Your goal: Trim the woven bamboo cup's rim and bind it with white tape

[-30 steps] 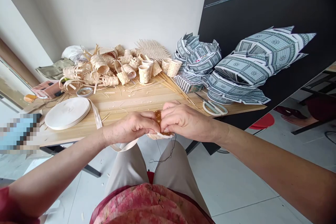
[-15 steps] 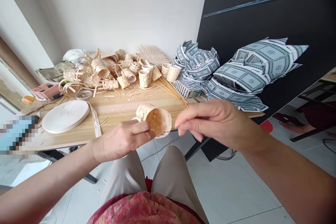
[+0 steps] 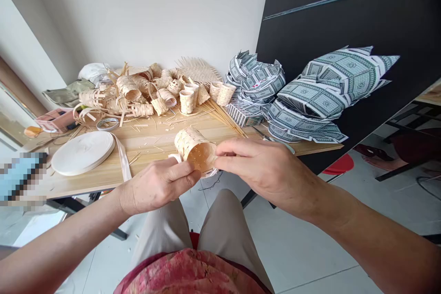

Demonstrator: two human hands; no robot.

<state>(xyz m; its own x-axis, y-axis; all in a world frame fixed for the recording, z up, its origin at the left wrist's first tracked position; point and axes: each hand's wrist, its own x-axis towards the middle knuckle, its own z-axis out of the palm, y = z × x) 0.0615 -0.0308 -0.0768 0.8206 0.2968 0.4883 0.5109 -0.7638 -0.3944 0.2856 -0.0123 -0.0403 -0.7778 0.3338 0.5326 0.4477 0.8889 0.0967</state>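
A small cylindrical woven basket (image 3: 189,141) of pale strips is tilted over the table's front edge, its open mouth turned toward me. My left hand (image 3: 161,183) grips the near left of its rim, thumb and fingers pressed together. A bit of white band (image 3: 176,158) shows just above those fingers. My right hand (image 3: 265,172) has its thumb and forefinger closed at the right side of the rim. Whether a thin thread or needle is also between the right fingertips is too small to tell.
A roll of white tape (image 3: 84,152) lies at left with a loose end. Woven baskets and strips (image 3: 131,89) are heaped behind, near thin sticks (image 3: 223,117). Folded patterned-card baskets (image 3: 320,89) and scissors (image 3: 272,140) are at right. A red stool (image 3: 339,164) stands beyond the table.
My right hand has moved left, from beside the basket to its rim. The basket has shifted slightly left and up in the view, still in my left hand.
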